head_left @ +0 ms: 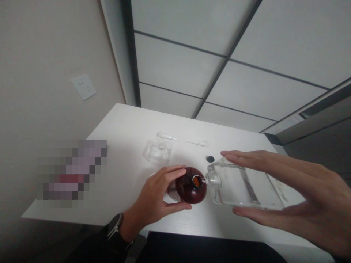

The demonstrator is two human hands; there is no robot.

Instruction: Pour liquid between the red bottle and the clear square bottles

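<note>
My left hand [159,195] is wrapped round a dark amber glass bottle [189,195] that stands on the white table with its mouth uncapped. In my right hand [296,190] a clear, square-sided glass bottle [233,182] is gripped by its sides and tilted over. Its neck points left, and its lip is at the amber bottle's mouth. Clear liquid shows inside the tilted bottle, and a thin clear stream seems to run between the two mouths. Just beyond them lies a small black cap [210,159].
Behind my left hand stands a small clear glass bottle or container [160,151]. Two clear dropper-like pieces, one left [166,136] and one right [197,143], lie farther back on the white table [126,146]. A blurred-out object [74,171] occupies the left side.
</note>
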